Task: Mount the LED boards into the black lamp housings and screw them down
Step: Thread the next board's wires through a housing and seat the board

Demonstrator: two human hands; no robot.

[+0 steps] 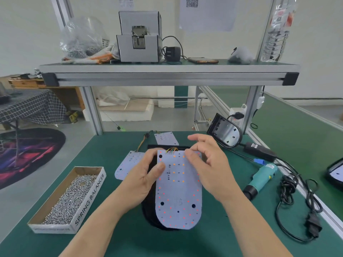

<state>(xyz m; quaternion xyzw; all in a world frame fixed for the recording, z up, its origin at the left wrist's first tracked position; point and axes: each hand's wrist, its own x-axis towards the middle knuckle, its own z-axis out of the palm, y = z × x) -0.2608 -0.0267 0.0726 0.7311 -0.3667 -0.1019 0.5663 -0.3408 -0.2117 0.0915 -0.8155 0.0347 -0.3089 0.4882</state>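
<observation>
Reaching in over the near edge of the bench, settling the board onto the black housing lying beneath it, rounded end toward the body, wire end away. Gripping the board's left edge with the left hand, thumb flat on top, fingers curled round the far corner. Touching the far right corner with the curled fingertips of the right hand (pinching or only nudging: cannot tell). Sitting off to the right, apparently, with black rim showing only on the left.

For a good seat, probably:
- tucking the coloured wires down inside, not trapping them under the edge
- sliding leftward until the screw holes are lining up
- pressing on bare white, never on the lamps

Leaving the box of screws and the green screwdriver alone until flush.
</observation>
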